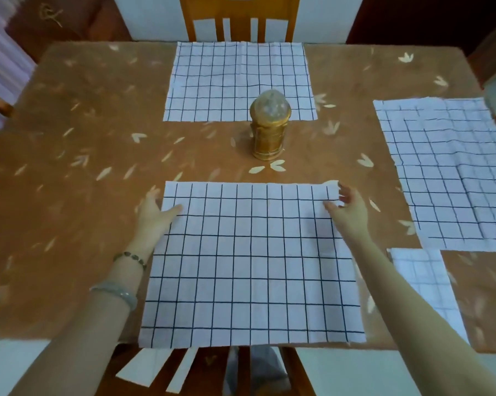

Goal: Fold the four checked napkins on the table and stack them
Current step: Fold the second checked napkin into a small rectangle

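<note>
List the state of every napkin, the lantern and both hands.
Near napkin: unfolded, flat, far right corner curling up.
Far napkin: unfolded, flat.
Right napkin: unfolded, slightly wrinkled.
Small napkin: folded.
Lantern: upright.
Left hand: thumb resting on near napkin, fingers straight.
Right hand: at the curled corner, grip unclear.
</note>
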Demonstrator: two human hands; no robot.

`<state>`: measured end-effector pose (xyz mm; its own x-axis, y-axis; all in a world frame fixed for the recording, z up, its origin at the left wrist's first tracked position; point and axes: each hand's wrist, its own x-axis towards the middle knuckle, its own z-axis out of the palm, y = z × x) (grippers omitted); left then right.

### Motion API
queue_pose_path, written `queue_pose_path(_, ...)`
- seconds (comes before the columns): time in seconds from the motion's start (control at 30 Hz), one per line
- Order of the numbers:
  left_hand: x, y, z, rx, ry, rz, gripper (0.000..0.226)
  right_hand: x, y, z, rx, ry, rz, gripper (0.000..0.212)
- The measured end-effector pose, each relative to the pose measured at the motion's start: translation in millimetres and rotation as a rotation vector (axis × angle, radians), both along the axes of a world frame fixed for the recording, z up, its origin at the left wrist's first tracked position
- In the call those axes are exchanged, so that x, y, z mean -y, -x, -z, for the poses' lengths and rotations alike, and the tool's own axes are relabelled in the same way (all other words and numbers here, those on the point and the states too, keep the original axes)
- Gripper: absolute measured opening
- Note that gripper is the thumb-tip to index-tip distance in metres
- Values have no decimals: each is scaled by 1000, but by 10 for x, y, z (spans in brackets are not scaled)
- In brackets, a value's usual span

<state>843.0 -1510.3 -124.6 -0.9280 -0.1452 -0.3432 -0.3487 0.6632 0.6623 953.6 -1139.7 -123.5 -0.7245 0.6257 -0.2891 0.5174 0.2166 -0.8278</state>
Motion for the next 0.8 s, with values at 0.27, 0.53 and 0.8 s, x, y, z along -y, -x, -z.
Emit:
queue_pose_path(0.27,-103,426,313,53,180,-91,64,-324,322,521,169,-240,48,10)
queue_pose_path(0.53,-185,552,402,0,144,-81,45,-341,450,479,192,-219,66,15)
queue_pose_path(0.8,-88,594,369,4,147,-56,25,-370,460,348,156,-71,127,30)
